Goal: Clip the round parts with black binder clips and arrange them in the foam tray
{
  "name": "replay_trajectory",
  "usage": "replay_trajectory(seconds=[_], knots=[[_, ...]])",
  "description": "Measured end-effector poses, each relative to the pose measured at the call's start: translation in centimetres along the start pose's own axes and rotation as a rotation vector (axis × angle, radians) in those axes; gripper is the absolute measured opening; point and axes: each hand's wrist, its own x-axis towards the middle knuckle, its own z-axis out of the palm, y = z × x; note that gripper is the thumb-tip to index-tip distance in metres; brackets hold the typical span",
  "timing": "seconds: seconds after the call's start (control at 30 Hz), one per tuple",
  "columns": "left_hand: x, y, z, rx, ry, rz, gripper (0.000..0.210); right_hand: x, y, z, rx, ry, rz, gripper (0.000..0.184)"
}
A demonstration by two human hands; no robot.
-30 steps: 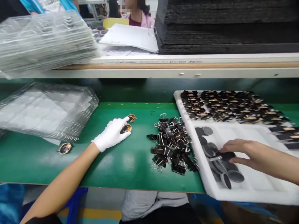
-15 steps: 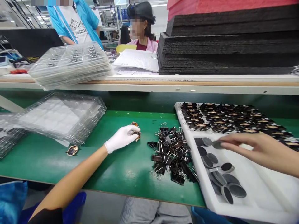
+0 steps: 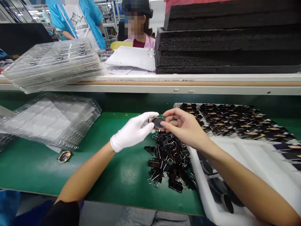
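My white-gloved left hand (image 3: 133, 131) grips a round gold-rimmed piece (image 3: 154, 128) above the green table, its far side covered by the fingers. My bare right hand (image 3: 185, 127) pinches a dark grey round disc (image 3: 159, 122) against the face of that piece; whether it is seated in the rim I cannot tell. Just below both hands lies a heap of black binder clips (image 3: 169, 161). Another gold-rimmed round piece (image 3: 64, 156) rests at the left of the table. Several dark discs (image 3: 218, 185) sit in the white foam tray (image 3: 246, 145), partly behind my right forearm.
Rows of black binder clips clamped on gold-edged pieces (image 3: 225, 117) fill the tray's far part. Stacked clear plastic trays (image 3: 49, 121) lie at left. On the shelf (image 3: 131, 88) are more clear trays (image 3: 54, 64), papers (image 3: 134, 58) and black foam sheets (image 3: 223, 50). Two people are beyond it.
My right hand has come left from the foam tray with a dark disc. My left hand has lifted the gold-rimmed piece and moved right, and the two now meet. The view has shifted slightly.
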Motion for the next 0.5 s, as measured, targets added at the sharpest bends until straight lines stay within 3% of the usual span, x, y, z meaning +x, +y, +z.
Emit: replay_trajectory(seconds=[0.1,0.23,0.4,0.5], knots=[[-0.2,-0.2,0.0,-0.021,-0.014,-0.019,0.041,0.1,1.4,0.0,-0.050,0.025,-0.010,0.042],[0.0,-0.4,0.4,-0.096,-0.030,-0.009,0.043,0.4,2.1,-0.3,0.000,-0.067,0.044,0.042],[0.2,-1.7,2.1,0.158,0.127,0.005,0.043,0.7,2.5,-0.4,0.051,-0.109,0.037,0.032],[0.2,-2.2,2.5,0.228,0.172,0.044,0.045,0.7,2.6,-0.4,0.031,-0.071,0.013,0.032]])
